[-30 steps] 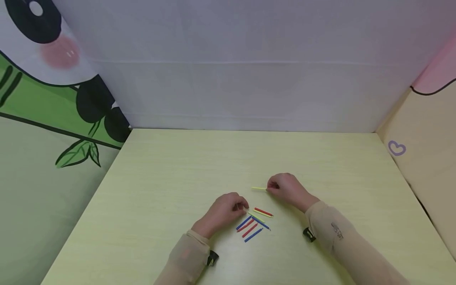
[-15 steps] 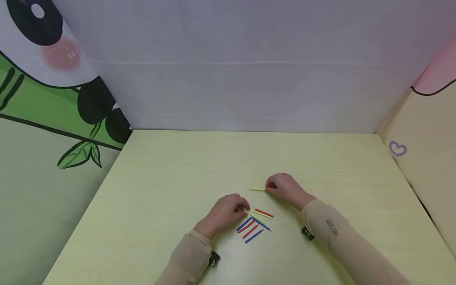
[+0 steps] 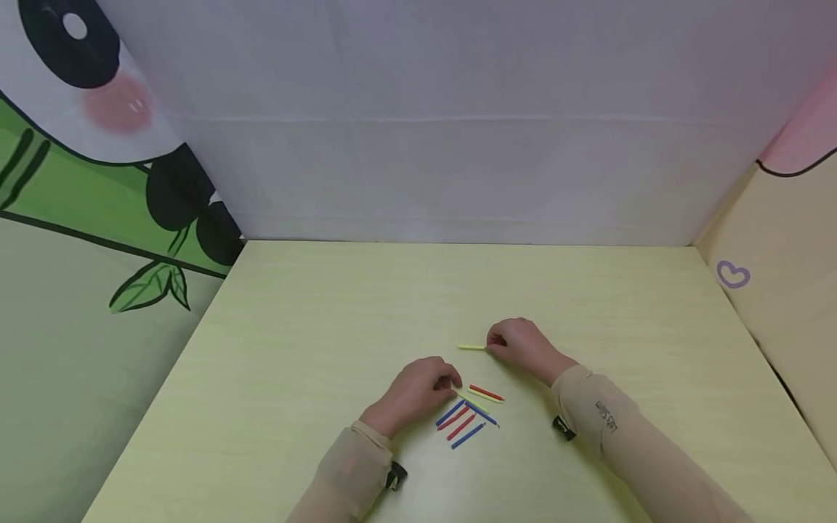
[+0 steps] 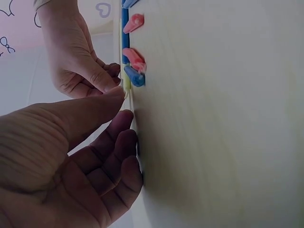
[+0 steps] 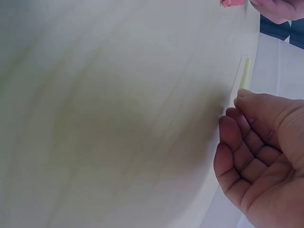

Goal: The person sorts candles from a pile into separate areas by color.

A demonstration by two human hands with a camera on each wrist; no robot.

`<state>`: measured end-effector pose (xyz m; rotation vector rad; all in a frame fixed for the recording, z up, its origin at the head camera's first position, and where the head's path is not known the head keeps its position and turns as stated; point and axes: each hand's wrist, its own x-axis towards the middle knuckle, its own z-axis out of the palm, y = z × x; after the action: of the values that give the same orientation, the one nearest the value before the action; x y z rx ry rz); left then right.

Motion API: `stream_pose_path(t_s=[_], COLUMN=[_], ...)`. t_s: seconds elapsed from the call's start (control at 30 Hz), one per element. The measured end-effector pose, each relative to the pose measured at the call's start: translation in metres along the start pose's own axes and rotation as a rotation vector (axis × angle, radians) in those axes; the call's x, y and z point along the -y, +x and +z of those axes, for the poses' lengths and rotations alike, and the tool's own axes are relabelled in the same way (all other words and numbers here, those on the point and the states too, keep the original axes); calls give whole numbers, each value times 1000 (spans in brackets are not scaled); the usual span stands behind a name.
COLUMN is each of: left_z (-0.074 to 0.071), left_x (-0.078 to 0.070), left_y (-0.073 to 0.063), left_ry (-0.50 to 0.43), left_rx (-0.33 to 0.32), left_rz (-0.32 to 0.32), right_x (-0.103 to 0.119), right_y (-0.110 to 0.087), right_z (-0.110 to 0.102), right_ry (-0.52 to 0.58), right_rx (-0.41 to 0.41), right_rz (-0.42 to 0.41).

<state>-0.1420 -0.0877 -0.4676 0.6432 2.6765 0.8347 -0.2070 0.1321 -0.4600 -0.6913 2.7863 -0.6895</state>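
My right hand (image 3: 526,346) pinches one end of a thin yellow candle (image 3: 472,347) between thumb and forefinger, just above or on the table. In the right wrist view, that candle (image 5: 245,73) points away from the fingertips. My left hand (image 3: 421,385) pinches the end of another yellow candle (image 4: 127,80), which lies in the group on the table. Beside it is a slanting blue candle (image 3: 482,414); below are two red candles (image 3: 461,427) and two more blue candles (image 3: 468,436) in a slanted row. A red candle (image 3: 487,392) lies along a yellow one behind them.
The pale wooden table (image 3: 340,312) meets a light grey backdrop (image 3: 418,167) at its far edge. Printed side panels stand at left and right, the right one bearing a purple heart (image 3: 733,274). Dark wrist straps (image 3: 564,428) sit at the sleeves.
My right hand has shifted slightly left with its yellow candle. The left hand and the candle group keep their place, while the head view has moved a little.
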Motion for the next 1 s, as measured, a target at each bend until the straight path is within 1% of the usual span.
stream_pose_path(t_s=[0.4,0.57,0.8,1.0], left_z=[0,0,2,3], left_x=[-2,-2,-1,-1], left_y=[1,2,3,4], left_ry=[23,28,37,53], left_rx=[7,9,7,8], left_rz=[26,38,44,43], right_x=[-3,-3,-2,-2], right_y=[1,2,2,2], right_z=[5,6,7,8], right_ry=[59,61,59,64], right_rx=[10,12,18,9], right_rz=[33,39,68,65])
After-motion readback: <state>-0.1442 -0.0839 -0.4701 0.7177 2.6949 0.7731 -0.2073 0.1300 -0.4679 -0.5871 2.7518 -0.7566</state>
